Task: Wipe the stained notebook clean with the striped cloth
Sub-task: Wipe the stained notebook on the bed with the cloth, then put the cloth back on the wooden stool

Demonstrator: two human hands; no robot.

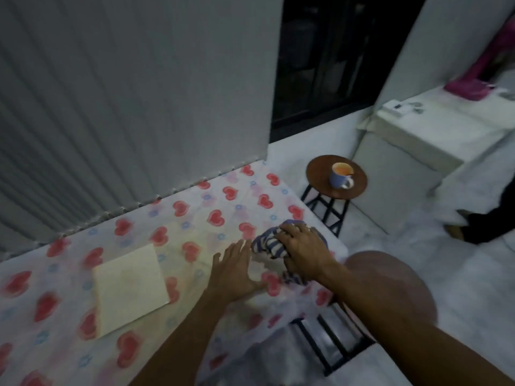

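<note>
A pale cream notebook [131, 288] lies closed and flat on the table, left of both hands. The striped blue-and-white cloth [269, 245] is bunched up near the table's right edge. My right hand [305, 252] rests on top of the cloth with its fingers curled over it. My left hand [232, 267] lies flat on the tablecloth just left of the cloth, fingers spread, holding nothing. Any stain on the notebook is too blurred to make out.
The table [69, 358] wears a white cloth printed with red hearts and stands against a grey curtain. A round stool [359, 185] beyond the right edge carries a blue mug [338, 176]. Another round stool [395, 288] stands under my right arm.
</note>
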